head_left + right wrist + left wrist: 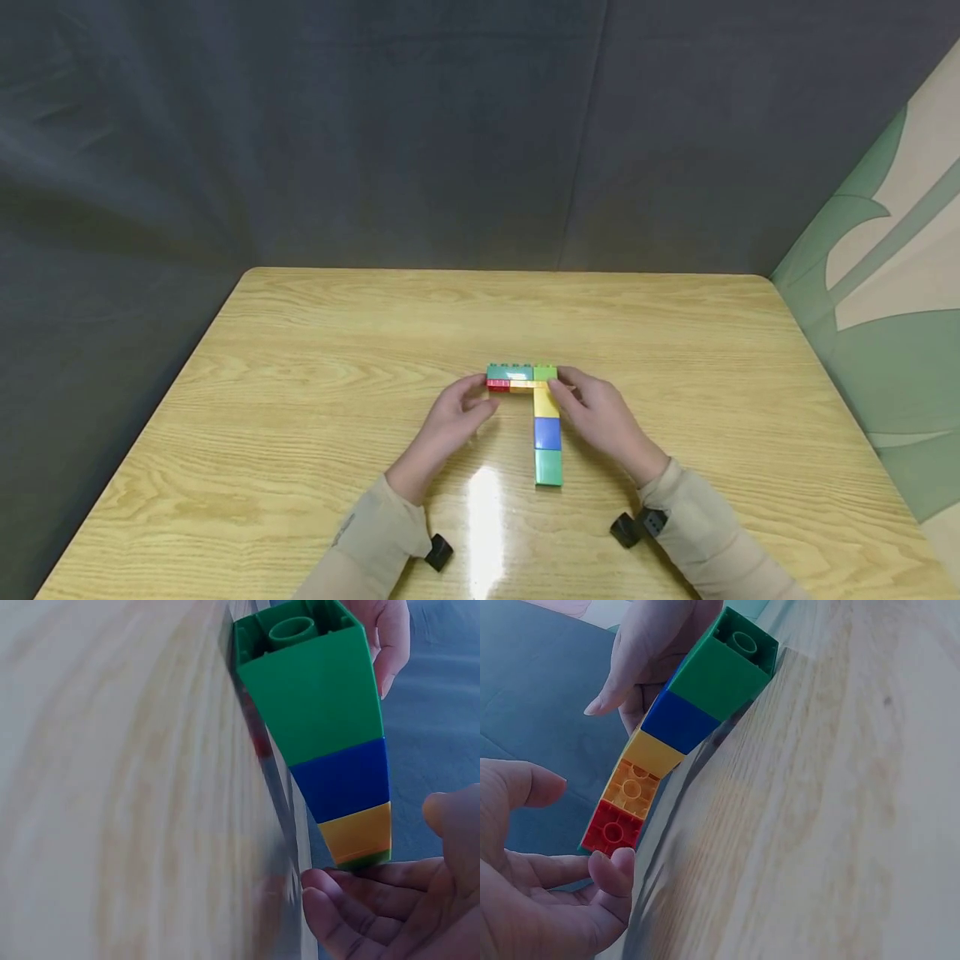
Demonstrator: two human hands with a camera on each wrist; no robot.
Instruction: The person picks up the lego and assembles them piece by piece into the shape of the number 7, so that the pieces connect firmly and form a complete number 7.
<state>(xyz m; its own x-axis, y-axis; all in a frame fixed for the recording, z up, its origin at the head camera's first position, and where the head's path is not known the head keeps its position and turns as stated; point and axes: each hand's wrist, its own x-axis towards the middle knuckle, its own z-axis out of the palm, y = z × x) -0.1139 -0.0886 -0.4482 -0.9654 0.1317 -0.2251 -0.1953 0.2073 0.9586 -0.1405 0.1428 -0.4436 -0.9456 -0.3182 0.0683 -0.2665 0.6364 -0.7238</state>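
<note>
A joined structure of toy building bricks lies on the table. Its column runs from a green brick (548, 468) nearest me through a blue brick (547, 433) and a yellow brick (546, 403) to a light green brick (545, 372). Leftward from the column's far end extends a teal brick (504, 372), with a red brick (498, 386) and an orange brick (631, 788) along it. My left hand (459, 410) touches the red end with its fingers, thumb apart. At the light green end, my right hand (603, 414) rests its fingers, its thumb off the bricks in the right wrist view.
The wooden table (300, 400) has a dark cloth (420, 142) behind it and at its left. A green and cream patterned surface (885, 275) borders the right side. Black devices (439, 552) are worn at both wrists.
</note>
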